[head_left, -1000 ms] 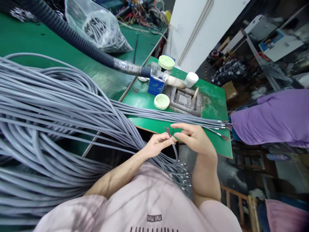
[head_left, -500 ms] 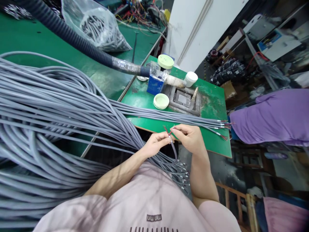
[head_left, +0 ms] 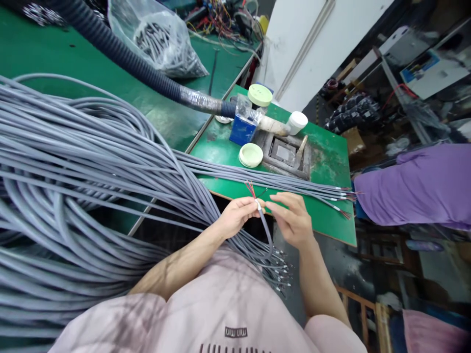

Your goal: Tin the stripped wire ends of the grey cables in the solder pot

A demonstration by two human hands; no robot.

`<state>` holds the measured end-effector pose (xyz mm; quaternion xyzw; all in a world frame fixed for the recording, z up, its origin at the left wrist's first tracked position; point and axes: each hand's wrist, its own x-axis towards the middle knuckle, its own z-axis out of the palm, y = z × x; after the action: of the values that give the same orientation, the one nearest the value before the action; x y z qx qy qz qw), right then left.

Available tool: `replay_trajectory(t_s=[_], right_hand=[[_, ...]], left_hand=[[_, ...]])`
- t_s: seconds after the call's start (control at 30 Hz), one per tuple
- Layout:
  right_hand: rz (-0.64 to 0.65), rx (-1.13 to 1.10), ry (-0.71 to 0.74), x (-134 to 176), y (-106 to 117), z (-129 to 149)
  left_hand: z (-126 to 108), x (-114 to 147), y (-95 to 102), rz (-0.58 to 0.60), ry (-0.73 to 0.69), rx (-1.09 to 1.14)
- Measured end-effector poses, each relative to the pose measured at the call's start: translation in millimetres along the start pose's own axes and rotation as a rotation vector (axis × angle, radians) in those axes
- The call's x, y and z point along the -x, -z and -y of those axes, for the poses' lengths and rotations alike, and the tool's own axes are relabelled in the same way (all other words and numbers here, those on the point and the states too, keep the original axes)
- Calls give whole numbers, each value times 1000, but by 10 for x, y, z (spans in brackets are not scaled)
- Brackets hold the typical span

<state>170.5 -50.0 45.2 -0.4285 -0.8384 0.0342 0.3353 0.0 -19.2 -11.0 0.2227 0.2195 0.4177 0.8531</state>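
My left hand pinches a grey cable near its stripped end, by the white band. Thin red and dark wires fan out above the fingertips, one dark wire pointing off to the right. Just right of that end is my right hand, its fingers apart and nothing visible in them. Behind both hands, a row of grey cables crosses the green table, their stripped ends at its right side. More cable ends hang below my hands.
Big coils of grey cable fill the left. A ribbed hose reaches a blue box. Nearby stand a pale green lid, a white tub and a square metal-framed plate. A person in purple is at the right.
My right hand has let go of the wires and moved slightly right, its fingers opening. The red wires now stand bunched together, with a dark one split off. The view has shifted a little.
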Motion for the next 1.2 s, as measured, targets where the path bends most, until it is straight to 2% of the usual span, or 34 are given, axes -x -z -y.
replay_trajectory(t_s=[0.13,0.3,0.4,0.5,0.63,0.77,1.03,1.13,1.2], right_hand=[[103,74,110,105,-128,-27],[50,19,141,91,-174,-16],[-23,-15,34,-13,-114,5],[-93,-19,-131,-175,-37,33],[15,-125,-287,-389,21,46],[105,-258,-335,-500,19,34],[89,-480,-424,-479,-75,-69],[110,-509,-485,-481,-130,-106],[118,-463,-472,-493,-133,-106]], left_hand=[[-39,8,-38,23,19,91],[-77,23,-73,7,15,93],[-64,22,-62,-11,-15,-25],[-28,24,-58,28,-30,-181],[-12,41,-86,107,-42,-309],[-28,63,-95,142,-35,-363],[-19,74,-60,175,-27,-359],[-31,76,-64,181,-10,-340],[-39,76,-61,177,-3,-326]])
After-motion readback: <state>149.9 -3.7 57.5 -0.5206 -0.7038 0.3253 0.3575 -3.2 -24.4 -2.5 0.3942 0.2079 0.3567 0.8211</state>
